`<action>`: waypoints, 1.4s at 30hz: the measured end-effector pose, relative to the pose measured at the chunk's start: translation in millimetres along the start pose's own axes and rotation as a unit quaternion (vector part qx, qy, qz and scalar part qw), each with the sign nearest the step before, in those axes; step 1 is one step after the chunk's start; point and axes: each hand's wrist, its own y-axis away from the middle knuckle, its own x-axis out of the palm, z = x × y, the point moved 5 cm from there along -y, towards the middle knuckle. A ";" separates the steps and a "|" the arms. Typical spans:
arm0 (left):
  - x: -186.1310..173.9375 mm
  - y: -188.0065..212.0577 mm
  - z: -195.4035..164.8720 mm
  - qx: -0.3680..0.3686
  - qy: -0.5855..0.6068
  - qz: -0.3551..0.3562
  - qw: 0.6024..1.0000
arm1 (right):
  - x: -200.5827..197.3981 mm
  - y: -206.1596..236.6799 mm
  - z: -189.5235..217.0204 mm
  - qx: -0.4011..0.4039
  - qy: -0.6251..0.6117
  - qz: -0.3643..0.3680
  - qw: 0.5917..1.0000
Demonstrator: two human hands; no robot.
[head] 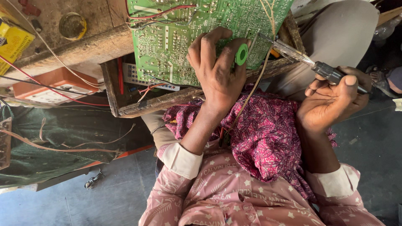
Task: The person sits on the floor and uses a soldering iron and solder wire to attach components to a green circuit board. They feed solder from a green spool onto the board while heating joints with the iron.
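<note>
A green circuit board (176,37) lies solder side up over the edge of a wooden tray (125,109). My left hand (215,69) rests on the board and holds a small green spool (241,54) between thumb and fingers. My right hand (333,98) grips the dark handle of a soldering iron (307,61), whose metal tip points left to the board's right part near the spool. A pink patterned cloth (268,134) covers my lap under both hands.
Red and white wires (161,14) run across the board's top. A remote control (136,77) lies in the tray. An orange box (54,83), a yellow packet (12,42) and a round tin (72,25) sit on the wooden bench at left.
</note>
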 end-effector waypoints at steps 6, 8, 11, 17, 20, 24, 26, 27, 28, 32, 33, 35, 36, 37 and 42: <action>4.0 0.2 -2.1 0.001 -0.015 -0.002 1.000 | 0.8 -1.1 1.4 0.001 -0.008 -0.007 1.000; 4.3 0.5 -1.9 0.002 -0.015 -0.003 1.000 | 1.3 -1.5 2.4 0.000 -0.002 -0.003 1.000; 4.5 0.6 -0.5 0.001 -0.009 -0.006 1.000 | 1.1 -2.2 2.3 0.003 -0.004 -0.002 1.000; 7.3 2.0 0.6 0.005 -0.015 -0.008 1.000 | -1.3 -2.7 -1.3 0.000 0.004 0.006 1.000; 9.1 3.4 1.2 0.004 -0.028 -0.005 1.000 | -3.5 -1.2 -4.4 -0.009 0.005 0.004 1.000; 11.1 4.5 3.3 0.004 -0.022 -0.007 1.000 | -7.7 2.2 -9.8 0.003 0.002 -0.004 1.000; 12.0 4.3 3.6 0.005 -0.020 -0.011 1.000 | -9.5 2.9 -12.4 0.017 0.001 -0.011 1.000; 12.6 4.2 3.4 0.005 -0.019 -0.015 1.000 | -9.8 3.2 -12.9 0.019 0.001 -0.011 1.000; 12.5 4.2 3.1 0.005 -0.018 -0.019 1.000 | -9.8 2.7 -12.2 0.011 0.000 -0.007 1.000; 11.6 4.3 2.7 0.006 -0.017 -0.011 1.000 | -9.3 1.2 -11.7 0.011 -0.008 -0.010 1.000; 11.1 4.5 2.6 0.004 -0.017 -0.010 1.000 | -8.9 1.0 -11.2 0.010 -0.008 -0.010 1.000; 10.3 5.1 2.6 0.001 -0.013 -0.011 1.000 | -7.9 0.5 -10.2 0.003 -0.005 -0.008 1.000; 9.9 5.4 2.8 -0.001 -0.009 -0.013 1.000 | -7.7 0.4 -10.1 0.003 -0.005 -0.008 1.000; 9.8 5.6 2.8 0.000 -0.007 -0.013 1.000 | -7.6 1.0 -10.2 0.008 -0.007 -0.009 1.000; 12.3 6.1 3.9 0.004 -0.013 -0.016 1.000 | -8.9 2.2 -11.4 0.010 -0.010 -0.006 1.000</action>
